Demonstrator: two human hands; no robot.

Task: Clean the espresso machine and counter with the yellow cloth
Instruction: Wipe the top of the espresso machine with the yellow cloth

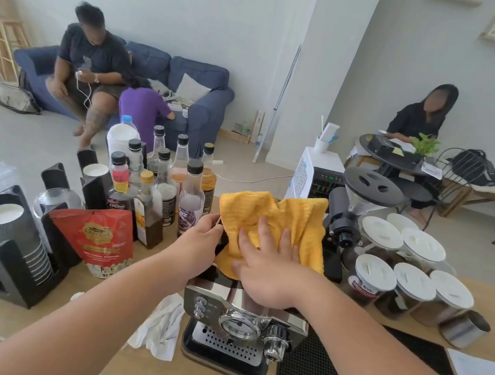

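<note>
The yellow cloth (pixel 283 217) lies spread over the top of the steel espresso machine (pixel 241 322), which stands at the middle of the wooden counter (pixel 95 280). My right hand (pixel 267 268) presses flat on the cloth with fingers spread. My left hand (pixel 201 238) sits at the machine's top left edge, touching the cloth's left border; its fingers curl, and what they pinch is hard to tell. The cloth and my hands hide the machine's top.
Syrup bottles (pixel 162 182) and a red cocoa pouch (pixel 97 240) crowd the left. Black cup holders (pixel 14 254) stand farther left. A grinder (pixel 360 208), lidded jars (pixel 410 281) and a steel pitcher (pixel 463 329) stand right. A white rag (pixel 158 326) lies by the machine. People sit beyond the counter.
</note>
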